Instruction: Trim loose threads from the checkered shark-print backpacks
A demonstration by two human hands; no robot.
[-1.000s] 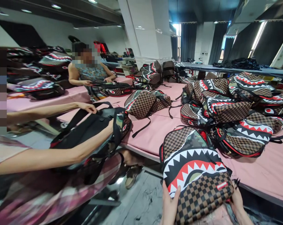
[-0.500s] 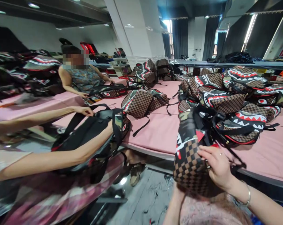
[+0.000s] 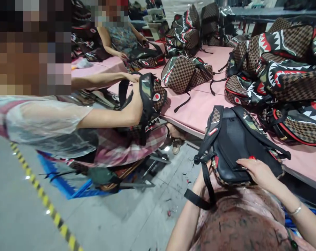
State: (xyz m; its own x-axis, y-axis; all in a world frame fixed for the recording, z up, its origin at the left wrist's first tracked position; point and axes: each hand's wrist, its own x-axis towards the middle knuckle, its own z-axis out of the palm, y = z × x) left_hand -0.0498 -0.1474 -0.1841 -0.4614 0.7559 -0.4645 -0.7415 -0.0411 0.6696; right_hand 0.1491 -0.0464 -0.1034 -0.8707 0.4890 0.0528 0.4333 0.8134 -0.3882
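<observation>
A backpack (image 3: 232,139) rests on my lap against the table edge, its black padded back and shoulder straps facing up. Brown check and camouflage show along its sides. My right hand (image 3: 258,171) lies over the lower back panel, fingers bent together, with a small red thing (image 3: 252,158) showing beside them. What that hand grips is too small to name. My left hand (image 3: 206,172) is at the bag's lower left side, its fingers hidden behind the bag. A loose black strap (image 3: 197,199) hangs over the left wrist.
The pink-covered table (image 3: 192,120) carries a check backpack (image 3: 180,75) in the middle and a pile of shark-mouth backpacks (image 3: 291,82) at right. To my left, a seated co-worker handles another backpack (image 3: 154,92). A second person sits across the table. Yellow-black tape (image 3: 46,200) marks the floor.
The backpack has been turned from its check and shark-mouth face to its black strapped back. My right hand has moved onto that back panel. The view has swung down and left.
</observation>
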